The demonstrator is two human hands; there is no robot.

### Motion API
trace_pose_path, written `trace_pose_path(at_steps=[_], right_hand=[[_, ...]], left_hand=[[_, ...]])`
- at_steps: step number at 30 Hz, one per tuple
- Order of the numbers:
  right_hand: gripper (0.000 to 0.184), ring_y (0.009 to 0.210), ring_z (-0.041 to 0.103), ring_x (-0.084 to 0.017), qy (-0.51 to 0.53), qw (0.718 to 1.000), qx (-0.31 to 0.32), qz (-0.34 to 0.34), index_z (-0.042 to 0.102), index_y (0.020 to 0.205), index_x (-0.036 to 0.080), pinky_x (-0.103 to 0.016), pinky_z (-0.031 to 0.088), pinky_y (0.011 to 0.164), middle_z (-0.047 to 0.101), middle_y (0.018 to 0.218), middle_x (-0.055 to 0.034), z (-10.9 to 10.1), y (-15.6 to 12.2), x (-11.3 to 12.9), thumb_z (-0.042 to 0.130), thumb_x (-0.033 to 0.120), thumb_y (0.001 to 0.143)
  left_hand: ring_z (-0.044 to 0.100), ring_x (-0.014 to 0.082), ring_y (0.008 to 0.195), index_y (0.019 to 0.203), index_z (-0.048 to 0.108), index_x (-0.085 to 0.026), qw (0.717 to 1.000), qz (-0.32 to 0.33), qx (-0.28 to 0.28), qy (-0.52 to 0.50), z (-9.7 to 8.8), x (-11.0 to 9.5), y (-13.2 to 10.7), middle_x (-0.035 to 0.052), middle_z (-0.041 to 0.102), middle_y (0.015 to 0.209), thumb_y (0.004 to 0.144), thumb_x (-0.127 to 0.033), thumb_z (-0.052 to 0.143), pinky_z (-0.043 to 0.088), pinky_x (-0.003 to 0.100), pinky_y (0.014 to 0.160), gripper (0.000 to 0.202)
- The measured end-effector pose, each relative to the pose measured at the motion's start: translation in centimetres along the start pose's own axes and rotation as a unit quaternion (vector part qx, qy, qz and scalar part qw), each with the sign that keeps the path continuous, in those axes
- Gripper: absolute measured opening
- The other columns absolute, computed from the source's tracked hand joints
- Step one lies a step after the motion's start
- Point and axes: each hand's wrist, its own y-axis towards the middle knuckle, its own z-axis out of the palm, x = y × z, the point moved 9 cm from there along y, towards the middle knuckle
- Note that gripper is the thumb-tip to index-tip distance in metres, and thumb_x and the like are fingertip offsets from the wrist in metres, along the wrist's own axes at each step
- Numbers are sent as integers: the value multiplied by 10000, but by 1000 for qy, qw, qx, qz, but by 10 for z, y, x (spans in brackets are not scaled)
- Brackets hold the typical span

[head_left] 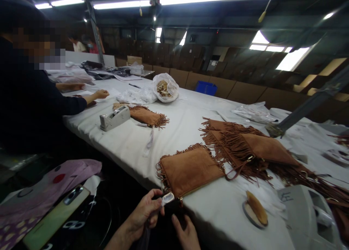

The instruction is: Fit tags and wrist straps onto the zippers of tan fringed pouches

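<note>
My left hand is closed in a pinch on a transparent plastic strip, whose shiny end sticks out past the thumb at the table's front edge. Below that edge, my right hand has its thumb and fingers apart, and nothing shows between them. Just beyond both hands lies a flat brown suede pouch with fringe along its edges. A small dangling zipper pull hangs at its near corner, close to my left fingertips.
More fringed pouches are heaped right. Tape dispensers stand near right and farther left, the latter beside another pouch. A brush lies near the front. A co-worker works at left; a phone lies below.
</note>
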Motion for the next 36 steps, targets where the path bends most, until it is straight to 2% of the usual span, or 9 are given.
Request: trace_pose_path(at_steps=[6, 8, 10, 14, 18, 22, 25, 31, 36], right_hand=[[484, 794, 642, -257, 94, 995, 21, -9, 712, 812, 148, -344, 511, 748, 712, 799, -88, 10, 5, 12, 722, 600, 638], [478, 638, 619, -201, 106, 993, 46, -1, 693, 783, 156, -305, 509, 626, 681, 700, -55, 7, -2, 6, 695, 619, 666], [499, 505, 572, -165, 109, 993, 50, 3, 694, 805, 162, -275, 478, 514, 641, 609, -27, -3, -12, -1, 665, 645, 684], [425, 704, 657, -238, 29, 993, -66, -89, 732, 884, 221, -313, 520, 669, 716, 763, -71, -48, -31, 13, 617, 610, 757], [339, 772, 658, -230, -73, 977, -82, -184, 734, 888, 278, -301, 497, 735, 721, 837, -68, -68, -38, 42, 490, 514, 886], [321, 701, 631, -200, -141, 963, -64, -220, 721, 857, 280, -283, 468, 685, 699, 763, -54, -81, -33, 55, 458, 451, 923], [316, 670, 604, -199, -161, 956, -101, -223, 713, 805, 277, -289, 457, 667, 663, 713, -48, -115, -26, 59, 486, 474, 903], [347, 681, 568, -232, -254, 897, -325, -158, 717, 972, 312, -347, 436, 646, 629, 791, -58, -228, -7, 57, 493, 541, 840], [275, 582, 546, -199, -300, 898, -290, -139, 746, 841, 325, -295, 374, 514, 571, 678, -25, -249, 17, 38, 558, 511, 762]], left_hand=[[466, 81, 389, 1083, 444, -197, 981, 51, -89, 162, -21, -3, -11, -8, 653, 674, 786, -558, 593, 338, 201, 394, 491], [634, 177, 655, 1062, 518, -201, 934, 137, -177, 278, -29, -22, -22, 55, 695, 821, 810, -506, 587, 492, 298, 608, 402], [613, 255, 1014, 1089, 581, -233, 858, 244, -202, 405, -15, -40, -32, 94, 683, 1064, 844, -411, 577, 458, 398, 892, 302], [476, 288, 1231, 1256, 539, -321, 708, 394, 5, 586, 63, -35, -28, 55, 616, 1280, 869, -234, 555, 263, 470, 1072, 398], [550, 257, 1083, 1279, 494, -296, 601, 398, 222, 657, 128, -9, -13, 54, 677, 1140, 866, -171, 532, 243, 442, 1034, 433], [534, 220, 864, 1000, 612, -248, 553, 359, 252, 709, 152, -7, 7, 50, 666, 883, 883, -170, 477, 318, 376, 822, 195], [512, 204, 806, 853, 644, -238, 574, 348, 227, 705, 151, -8, 20, 40, 638, 802, 883, -199, 490, 296, 358, 750, 162], [550, 207, 795, 891, 712, -261, 709, 294, 112, 631, 133, -7, 51, 39, 653, 801, 894, -331, 507, 336, 329, 731, 217], [592, 217, 763, 807, 741, -233, 807, 278, 37, 519, 128, -19, 76, 45, 682, 747, 858, -378, 548, 373, 314, 714, 246]])
